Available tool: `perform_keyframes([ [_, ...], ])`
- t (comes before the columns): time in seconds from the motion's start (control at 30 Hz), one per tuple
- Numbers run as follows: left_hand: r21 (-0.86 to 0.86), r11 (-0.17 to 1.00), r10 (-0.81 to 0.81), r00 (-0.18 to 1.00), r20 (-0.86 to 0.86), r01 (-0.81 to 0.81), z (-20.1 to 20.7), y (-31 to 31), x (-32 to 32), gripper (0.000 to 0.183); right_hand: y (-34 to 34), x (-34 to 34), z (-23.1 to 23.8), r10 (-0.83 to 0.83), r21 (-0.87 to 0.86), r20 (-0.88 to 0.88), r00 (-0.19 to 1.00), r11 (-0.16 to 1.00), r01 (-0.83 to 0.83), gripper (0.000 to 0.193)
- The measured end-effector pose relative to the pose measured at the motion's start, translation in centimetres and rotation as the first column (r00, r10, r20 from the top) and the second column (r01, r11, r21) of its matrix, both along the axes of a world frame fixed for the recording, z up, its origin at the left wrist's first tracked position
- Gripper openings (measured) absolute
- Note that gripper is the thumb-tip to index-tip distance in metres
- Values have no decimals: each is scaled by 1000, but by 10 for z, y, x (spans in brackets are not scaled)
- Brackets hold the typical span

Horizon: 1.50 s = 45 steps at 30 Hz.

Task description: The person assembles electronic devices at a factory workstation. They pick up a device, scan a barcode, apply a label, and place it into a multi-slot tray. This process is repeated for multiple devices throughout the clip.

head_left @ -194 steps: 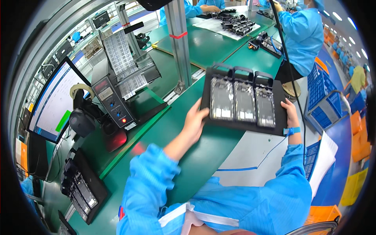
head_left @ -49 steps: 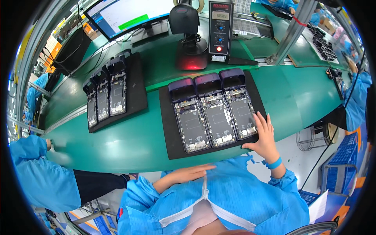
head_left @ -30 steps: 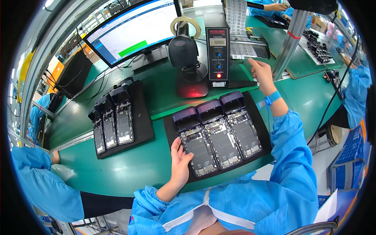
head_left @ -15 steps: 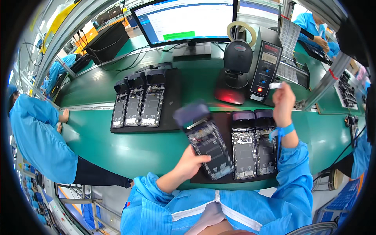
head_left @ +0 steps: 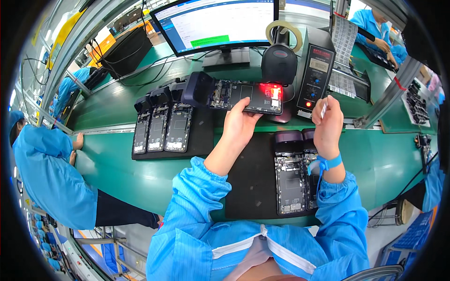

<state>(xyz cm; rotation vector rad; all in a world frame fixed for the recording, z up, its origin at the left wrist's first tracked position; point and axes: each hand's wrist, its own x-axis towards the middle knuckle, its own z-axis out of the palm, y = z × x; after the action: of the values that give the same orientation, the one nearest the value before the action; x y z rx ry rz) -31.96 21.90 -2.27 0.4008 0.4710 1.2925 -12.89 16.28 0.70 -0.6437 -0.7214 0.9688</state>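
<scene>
My left hand (head_left: 238,125) grips an opened phone (head_left: 236,95) by its lower edge, thumb on top of the dark inner side. The phone lies sideways in the air, its raised dark flap (head_left: 196,90) toward the left. Red light from the black barcode scanner (head_left: 279,64) falls on its right end. My right hand (head_left: 328,129), a blue strap around the wrist, pinches a small white label (head_left: 324,110) between the fingertips. Beneath the right hand, an opened phone (head_left: 290,182) lies on the near black mat (head_left: 251,187), beside another phone partly hidden by my wrist.
Several opened phones (head_left: 179,129) rest on the left mat (head_left: 201,133). Behind stand a monitor (head_left: 226,56), a control box (head_left: 315,75) with a lit red button, a tape roll (head_left: 298,37) and a label strip (head_left: 343,40). A co-worker's blue sleeve (head_left: 44,145) is at left.
My left hand has carried the phone up off the near mat to the scanner and turned it sideways. My right hand has come slightly down and left with the label.
</scene>
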Motion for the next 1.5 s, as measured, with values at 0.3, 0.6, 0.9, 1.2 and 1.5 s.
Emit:
perform_keyframes([
  [0.3, 59, 996, 81, 984, -161, -73, 7, -34, -16, 24, -23, -24, 18, -126, 180, 218, 968, 980, 87, 8],
  [0.6, 591, 786, 481, 422, -769, 182, -21, -135, -49, 29, -72, -67, 31, 282, 116, 625, 727, 888, -444, 41],
  [0.9, 504, 842, 401, 404, -822, 190, -32, -136, -48, 18, -78, -84, 35, 322, 90, 527, 787, 899, -429, 27],
  [1.2, 530, 823, 423, 402, -812, 205, -33, -140, -44, 38, -82, -91, 40, 283, -22, 564, 776, 944, -329, 43],
  [1.5, 306, 945, 138, 704, -697, 118, -40, -144, -59, 64, -44, -19, 12, 88, -202, 267, 960, 979, -34, 15],
])
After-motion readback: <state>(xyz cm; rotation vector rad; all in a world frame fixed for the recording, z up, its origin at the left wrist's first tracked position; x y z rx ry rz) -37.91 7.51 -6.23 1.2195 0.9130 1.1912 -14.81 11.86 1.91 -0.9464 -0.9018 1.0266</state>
